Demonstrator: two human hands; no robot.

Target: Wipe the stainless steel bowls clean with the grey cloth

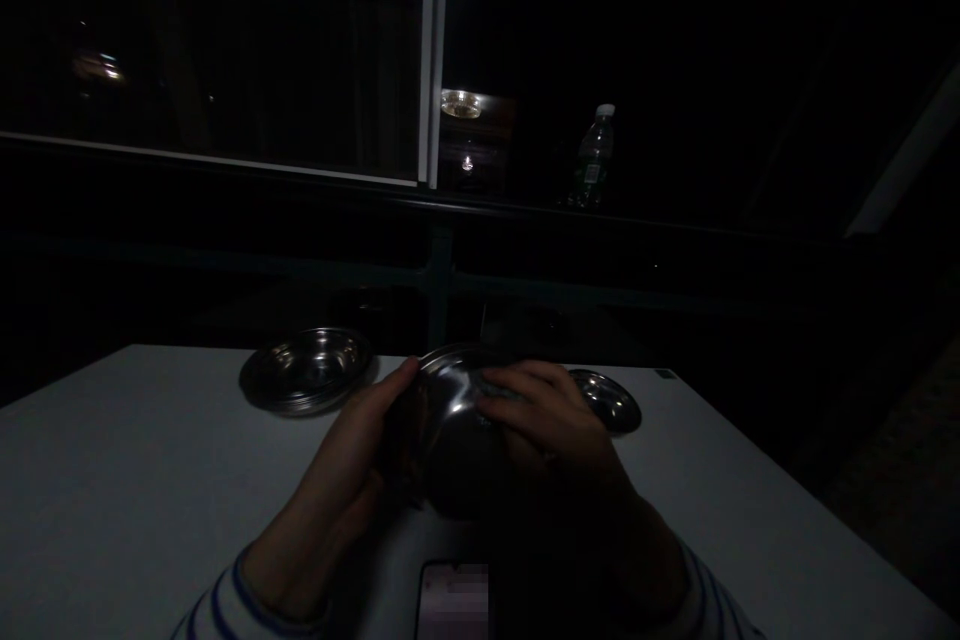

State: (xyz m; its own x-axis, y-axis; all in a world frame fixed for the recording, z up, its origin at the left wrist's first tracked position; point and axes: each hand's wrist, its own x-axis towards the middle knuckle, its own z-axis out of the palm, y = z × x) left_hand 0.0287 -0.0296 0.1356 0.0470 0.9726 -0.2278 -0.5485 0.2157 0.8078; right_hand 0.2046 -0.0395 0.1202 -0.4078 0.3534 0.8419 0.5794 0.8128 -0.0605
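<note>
A steel plate (pixel 454 410) stands tilted on its edge between both hands, above a white table (pixel 135 480). The left hand (pixel 337 490) grips the plate's near-left rim, its fingers together and curled around the edge, clamping it. The right hand (pixel 547 420) lies across the plate's shiny inner face, its fingers together and pressing on a greyish patch too dark to identify; its thumb is hidden, so I can't tell whether it clamps. A steel bowl (pixel 306 370) sits at 10 o'clock, a small steel dish (pixel 609 400) at 2 o'clock, and a phone (pixel 454 602) at 6 o'clock.
</note>
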